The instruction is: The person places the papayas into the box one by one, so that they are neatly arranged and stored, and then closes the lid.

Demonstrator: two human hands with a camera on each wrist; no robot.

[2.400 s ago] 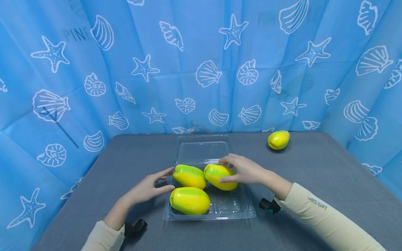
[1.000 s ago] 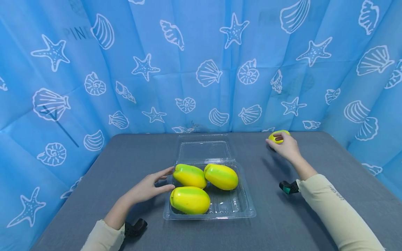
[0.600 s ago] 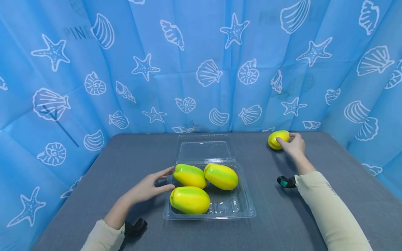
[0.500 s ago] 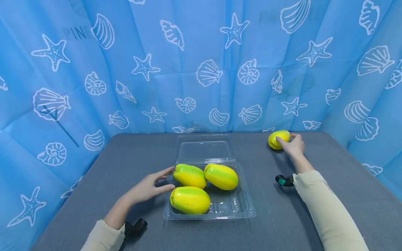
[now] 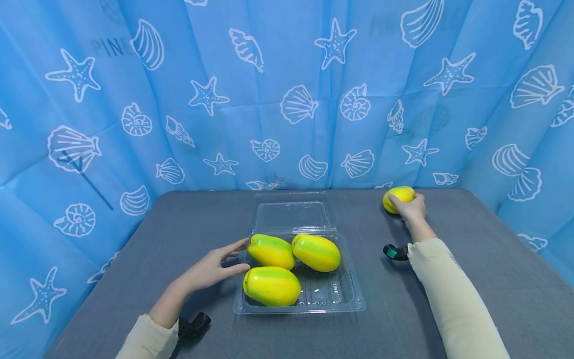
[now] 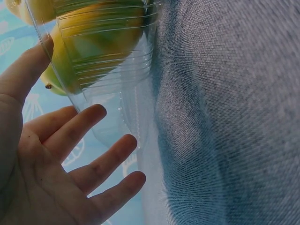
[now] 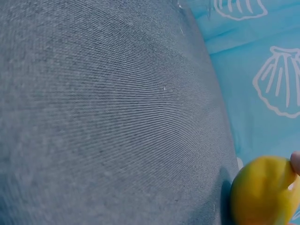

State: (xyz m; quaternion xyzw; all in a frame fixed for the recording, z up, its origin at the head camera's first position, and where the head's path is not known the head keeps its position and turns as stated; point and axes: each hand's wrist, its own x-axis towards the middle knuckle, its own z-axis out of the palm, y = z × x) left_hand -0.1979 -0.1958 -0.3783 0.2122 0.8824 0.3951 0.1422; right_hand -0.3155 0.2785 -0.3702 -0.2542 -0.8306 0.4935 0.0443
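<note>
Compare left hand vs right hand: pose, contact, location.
The left hand has relaxed, spread fingers and grips nothing; the right hand grips a yellow-green fruit.
The left hand is beside the clear container; the right hand is near the far edge of the table.
Both are bare, below cream sleeves.

Left sleeve, right sleeve cream; faint dark print on right. Left wrist device black, curved, small holes. Right wrist device black, curved, teal patch. Left hand, right hand bare.
</note>
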